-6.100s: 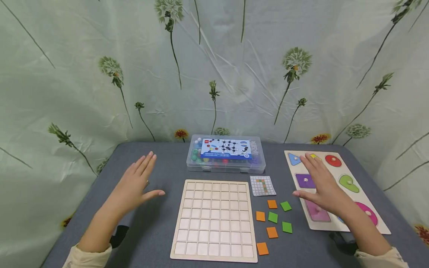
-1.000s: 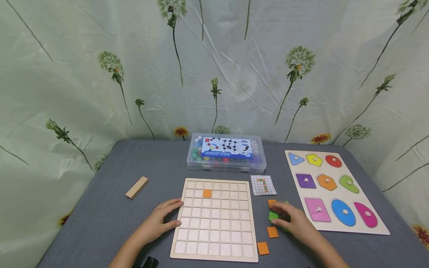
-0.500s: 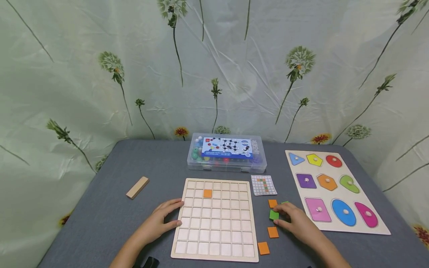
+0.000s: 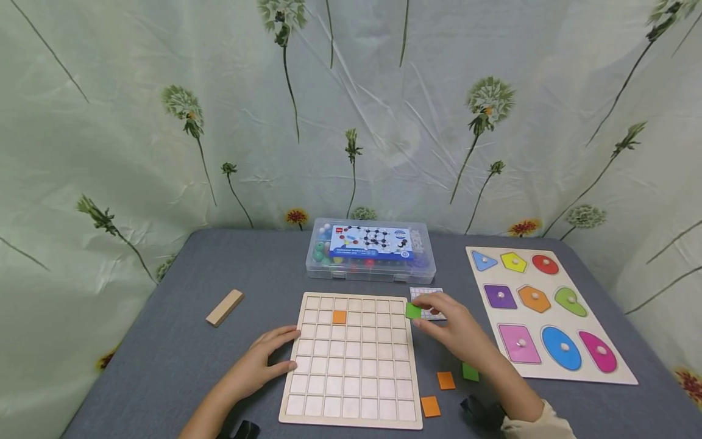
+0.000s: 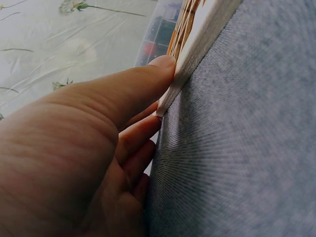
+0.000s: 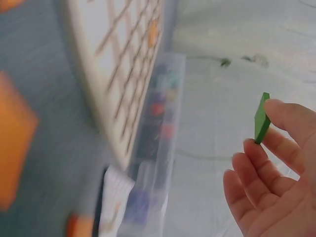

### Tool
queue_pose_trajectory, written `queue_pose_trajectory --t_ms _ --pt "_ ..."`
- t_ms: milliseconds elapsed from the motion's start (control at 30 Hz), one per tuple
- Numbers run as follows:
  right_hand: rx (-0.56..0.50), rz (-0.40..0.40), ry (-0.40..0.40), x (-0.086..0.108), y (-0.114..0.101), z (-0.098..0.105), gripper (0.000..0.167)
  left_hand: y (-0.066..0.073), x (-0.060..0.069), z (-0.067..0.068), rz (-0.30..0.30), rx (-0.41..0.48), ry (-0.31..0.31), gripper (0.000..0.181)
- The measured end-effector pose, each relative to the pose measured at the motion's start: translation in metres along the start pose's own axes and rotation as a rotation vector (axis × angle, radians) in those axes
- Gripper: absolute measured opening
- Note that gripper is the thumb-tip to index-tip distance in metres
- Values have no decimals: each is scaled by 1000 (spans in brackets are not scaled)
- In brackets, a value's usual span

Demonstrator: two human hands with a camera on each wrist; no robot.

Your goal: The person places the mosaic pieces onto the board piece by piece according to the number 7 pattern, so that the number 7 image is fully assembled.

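My right hand [image 4: 455, 329] pinches a green square tile [image 4: 413, 311] between thumb and fingers. It holds the tile off the table beside the upper right edge of the wooden grid board [image 4: 351, 369], partly over the small pattern card [image 4: 418, 292]. In the right wrist view the green tile [image 6: 262, 118] stands on edge in the fingertips. An orange tile [image 4: 339, 317] sits in a square of the board's second row from the far side. Along the board's left edge, my left hand [image 4: 258, 363] rests its thumb and extended fingertips; the left wrist view shows the thumb [image 5: 160, 64] against that edge.
Loose orange tiles [image 4: 446, 381] and a green tile [image 4: 470, 371] lie right of the board. Behind it stands a clear plastic box [image 4: 318, 271] of model parts. A shape puzzle board [image 4: 510, 335] is at the right, a wooden block [image 4: 225, 308] at the left.
My right hand has lifted the green tile and carried it forward and left toward the board. Compared with the oldest frame, an orange tile is on the board and a wooden block shows at left.
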State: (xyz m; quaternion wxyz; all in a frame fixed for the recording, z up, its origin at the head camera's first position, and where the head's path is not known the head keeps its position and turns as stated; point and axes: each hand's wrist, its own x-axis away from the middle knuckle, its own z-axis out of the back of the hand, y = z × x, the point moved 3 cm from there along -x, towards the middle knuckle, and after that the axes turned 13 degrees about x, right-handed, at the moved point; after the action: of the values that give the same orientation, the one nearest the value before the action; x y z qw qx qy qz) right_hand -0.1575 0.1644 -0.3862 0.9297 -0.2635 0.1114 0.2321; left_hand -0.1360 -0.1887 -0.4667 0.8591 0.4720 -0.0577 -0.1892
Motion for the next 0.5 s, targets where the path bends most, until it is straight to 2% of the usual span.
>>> queue_pose_trajectory --t_ms 200,300,500 --pt "-97 56 43 -28 -20 -15 29 0 0 -1 6 0 -2 58" --pt "-140 43 40 -39 -26 -26 28 0 -1 0 0 -1 0 58" --pt "-227 -32 43 -55 -34 -49 27 1 0 0 -3 1 2 58"
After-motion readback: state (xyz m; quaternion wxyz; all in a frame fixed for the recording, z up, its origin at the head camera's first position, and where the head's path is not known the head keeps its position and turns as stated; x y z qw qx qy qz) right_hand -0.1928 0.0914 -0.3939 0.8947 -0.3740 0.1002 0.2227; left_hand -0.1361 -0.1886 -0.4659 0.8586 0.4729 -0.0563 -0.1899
